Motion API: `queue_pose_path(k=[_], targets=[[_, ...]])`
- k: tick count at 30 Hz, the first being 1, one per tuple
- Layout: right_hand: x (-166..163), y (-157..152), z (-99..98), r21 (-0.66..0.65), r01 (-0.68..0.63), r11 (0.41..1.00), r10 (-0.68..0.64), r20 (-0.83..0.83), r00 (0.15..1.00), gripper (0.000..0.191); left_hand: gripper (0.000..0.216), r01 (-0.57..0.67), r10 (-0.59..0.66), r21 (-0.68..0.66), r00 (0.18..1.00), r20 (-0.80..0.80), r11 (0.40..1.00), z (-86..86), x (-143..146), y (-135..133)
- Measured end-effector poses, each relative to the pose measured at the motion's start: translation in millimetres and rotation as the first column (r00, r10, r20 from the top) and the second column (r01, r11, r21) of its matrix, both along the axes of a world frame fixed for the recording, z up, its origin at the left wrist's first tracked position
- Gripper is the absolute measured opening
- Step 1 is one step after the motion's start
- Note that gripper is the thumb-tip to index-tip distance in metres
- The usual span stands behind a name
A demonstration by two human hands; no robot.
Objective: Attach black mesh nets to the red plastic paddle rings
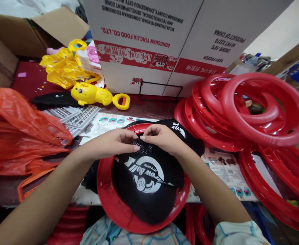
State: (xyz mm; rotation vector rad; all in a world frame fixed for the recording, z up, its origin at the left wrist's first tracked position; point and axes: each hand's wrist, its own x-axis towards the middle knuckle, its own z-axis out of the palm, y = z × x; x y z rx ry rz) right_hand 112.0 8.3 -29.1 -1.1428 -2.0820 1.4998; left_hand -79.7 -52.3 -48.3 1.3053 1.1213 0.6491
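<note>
A red plastic ring (106,183) lies at the table's front edge, partly over my lap. Black mesh cloth (149,207) with a white ball print spans the inside of the ring. At the ring's far side, my left hand (119,143) has its fingers curled at the cloth edge, thumb resting on the mesh. Close beside it, my right hand (162,137) pinches the same edge between thumb and fingers. The fingertips of both hands nearly meet. More black cloth shows beyond the ring, under my wrists.
Several red rings (264,109) are stacked at right. A white carton (144,30) stands behind. At left are an orange plastic bag (19,129), a yellow toy (95,95), yellow plastic parts (62,68) and sheets of small round pieces (78,119). Printed cards (221,166) lie under the work.
</note>
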Motion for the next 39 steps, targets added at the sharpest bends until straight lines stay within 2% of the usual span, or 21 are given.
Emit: queue_pose_path(k=[4,7,11,14,16,17,19,24,27,39], targets=[[-13.6,9.0,-13.1,0.131,0.021,0.991,-0.031,0.075,0.997,0.011,0.023,0.013,-0.013,-0.001,0.998,-0.063,1.000,-13.3,-13.5,15.7],[-15.3,9.0,-20.9,0.322,-0.043,0.946,-0.014,0.173,0.985,0.008,0.027,-0.018,0.016,-0.022,0.992,-0.125,1.000,-23.8,-23.9,17.7],[-9.2,6.1,-32.9,0.595,-0.151,0.789,0.033,0.204,0.978,0.012,0.030,-0.126,0.132,0.039,0.933,-0.334,0.991,-29.3,-36.3,14.1],[-4.8,4.9,-39.3,0.707,-0.280,0.650,0.165,0.228,0.960,0.022,0.026,-0.131,0.200,0.172,0.850,-0.488,0.976,-28.5,-38.2,12.2],[-4.1,4.5,-41.4,0.748,-0.351,0.564,0.205,0.284,0.936,0.025,0.024,-0.101,0.210,0.233,0.836,-0.507,0.967,-28.5,-35.7,12.5],[-4.5,4.3,-42.0,0.759,-0.364,0.540,0.200,0.305,0.931,0.026,0.023,-0.091,0.214,0.256,0.835,-0.507,0.962,-29.0,-33.7,13.0],[-6.3,3.9,-42.5,0.760,-0.376,0.530,0.166,0.343,0.925,0.028,0.023,-0.094,0.231,0.284,0.835,-0.500,0.954,-30.9,-29.0,14.3],[-10.8,3.8,-44.0,0.741,-0.374,0.558,0.084,0.398,0.914,0.033,0.024,-0.156,0.300,0.309,0.811,-0.502,0.938,-36.6,-19.9,16.6],[-11.8,4.4,-45.9,0.741,-0.389,0.548,0.055,0.431,0.900,0.035,0.022,-0.168,0.314,0.313,0.803,-0.507,0.935,-37.8,-17.7,17.0],[-15.2,4.1,-47.5,0.710,-0.451,0.540,0.000,0.536,0.844,0.034,0.021,-0.186,0.341,0.323,0.772,-0.537,0.928,-38.6,-13.8,17.7]])
